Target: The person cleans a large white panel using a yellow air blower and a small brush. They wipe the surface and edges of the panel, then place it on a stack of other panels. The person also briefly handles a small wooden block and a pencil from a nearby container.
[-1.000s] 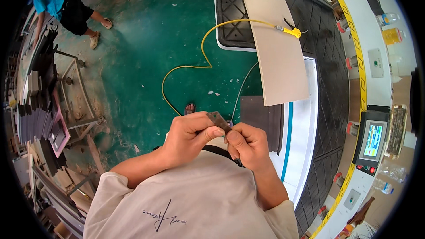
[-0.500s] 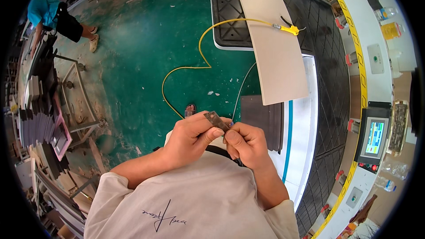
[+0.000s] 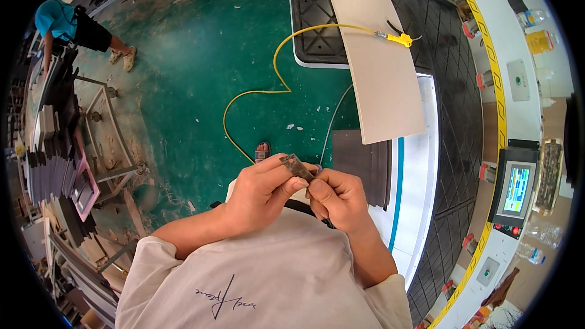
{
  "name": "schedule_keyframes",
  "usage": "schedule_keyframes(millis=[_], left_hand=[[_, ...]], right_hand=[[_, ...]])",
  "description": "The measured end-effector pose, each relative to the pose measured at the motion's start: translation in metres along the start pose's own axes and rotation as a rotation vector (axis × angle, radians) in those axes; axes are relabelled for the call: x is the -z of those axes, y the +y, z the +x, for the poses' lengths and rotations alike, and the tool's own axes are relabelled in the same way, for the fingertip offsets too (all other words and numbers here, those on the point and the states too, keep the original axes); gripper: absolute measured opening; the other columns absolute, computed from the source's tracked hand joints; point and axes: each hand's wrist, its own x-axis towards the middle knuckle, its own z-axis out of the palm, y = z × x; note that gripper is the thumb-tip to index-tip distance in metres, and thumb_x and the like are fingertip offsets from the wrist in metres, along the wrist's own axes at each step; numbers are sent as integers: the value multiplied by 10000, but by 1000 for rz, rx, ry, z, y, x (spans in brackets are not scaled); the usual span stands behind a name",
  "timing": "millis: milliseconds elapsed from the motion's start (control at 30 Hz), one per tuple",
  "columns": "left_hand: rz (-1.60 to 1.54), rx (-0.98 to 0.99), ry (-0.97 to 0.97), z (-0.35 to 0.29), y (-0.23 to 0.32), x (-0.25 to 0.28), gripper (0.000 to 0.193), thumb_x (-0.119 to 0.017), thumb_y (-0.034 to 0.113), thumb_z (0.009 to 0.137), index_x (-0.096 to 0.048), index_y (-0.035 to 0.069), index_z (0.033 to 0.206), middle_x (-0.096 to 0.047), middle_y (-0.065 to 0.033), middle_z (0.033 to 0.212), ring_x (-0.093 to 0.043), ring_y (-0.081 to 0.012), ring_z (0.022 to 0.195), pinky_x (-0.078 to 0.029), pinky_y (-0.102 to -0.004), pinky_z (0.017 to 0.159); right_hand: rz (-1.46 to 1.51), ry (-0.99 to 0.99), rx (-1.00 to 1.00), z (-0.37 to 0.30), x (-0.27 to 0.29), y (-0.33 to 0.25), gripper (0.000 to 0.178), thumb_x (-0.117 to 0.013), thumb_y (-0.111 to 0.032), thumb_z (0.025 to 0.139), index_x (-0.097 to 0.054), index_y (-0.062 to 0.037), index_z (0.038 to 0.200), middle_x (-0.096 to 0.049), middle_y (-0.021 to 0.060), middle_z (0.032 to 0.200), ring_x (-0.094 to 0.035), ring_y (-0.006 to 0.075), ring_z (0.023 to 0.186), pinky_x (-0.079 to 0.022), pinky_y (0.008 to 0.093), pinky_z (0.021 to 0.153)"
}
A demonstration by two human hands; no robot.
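Observation:
In front of my belly I hold a small flat brownish-grey piece, metal by its look (image 3: 297, 167), with worn, mottled faces. My left hand (image 3: 262, 194) pinches it between thumb and bent fingers. Closed at the piece's right end is my right hand (image 3: 339, 197), its thumb and forefinger pressed against that end. A small bluish-purple bit (image 3: 318, 169) peeks out above the right fingertips; most of it is hidden, so its kind cannot be told.
A long beige panel (image 3: 384, 67) lies across a black-topped table (image 3: 317, 18), with a yellow air gun (image 3: 399, 39) and hose on it. Dark boards (image 3: 359, 164) stand at right, beside a machine with a screen (image 3: 517, 189). Racks of panels (image 3: 58, 176) and a person (image 3: 79, 27) are left.
The flat piece has tilted slightly in my fingers, and its upper face looks darker. Both hands stay nearly in place. The person at far left has shifted their feet and leans slightly farther left.

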Motion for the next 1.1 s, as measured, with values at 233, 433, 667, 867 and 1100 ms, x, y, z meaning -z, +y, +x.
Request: schedule_keyframes(millis=[233, 433, 667, 867, 1100], left_hand=[[11, 22, -44, -1, -6, 7, 137, -743, 152, 953, -752, 18, 984, -680, -81, 817, -630, -237, 682, -506, -331, 590], [-39, 123, -74, 0, -1, 14, 151, -784, 150, 918, -768, 16, 987, -725, -84, 864, -654, -202, 716, -511, -315, 613], [-3, 43, -149, 16, -6, 3, 158, -781, 70, 905, -761, -2, 1044, -722, -110, 856, -654, -203, 718, -510, -288, 643], [-140, 199, -184, 20, 12, -59, 131, -699, -35, 924, -745, -38, 1047, -750, -115, 887, -682, -147, 715, -538, -279, 644], [-188, 306, -418, 44, 2, -117, 85, -662, -2, 977, -699, -39, 1043, -770, -110, 913, -707, -142, 757, -554, -286, 649]], right_hand=[[59, 29, 22, -5, -2, 6, 314, -598, -213, 1073, -648, -6, 842, -532, -9, 560, -478, 52, 486, -346, 248, 456], [58, 4, 4, -2, 1, 1, 312, -581, -205, 1081, -643, 4, 858, -540, -2, 570, -494, 63, 493, -363, 243, 471], [462, 494, 159, -4, 43, 10, 289, -553, -195, 1081, -584, -23, 851, -490, 22, 561, -457, 123, 462, -377, 274, 446], [-930, 792, 269, -82, 157, 32, 124, -715, -208, 964, -710, -84, 960, -666, 141, 705, -672, 338, 633, -520, 412, 572], [-1194, 1188, 386, -208, 242, -44, 96, -787, -133, 874, -747, -61, 924, -705, 126, 749, -694, 277, 638, -538, 368, 576]])
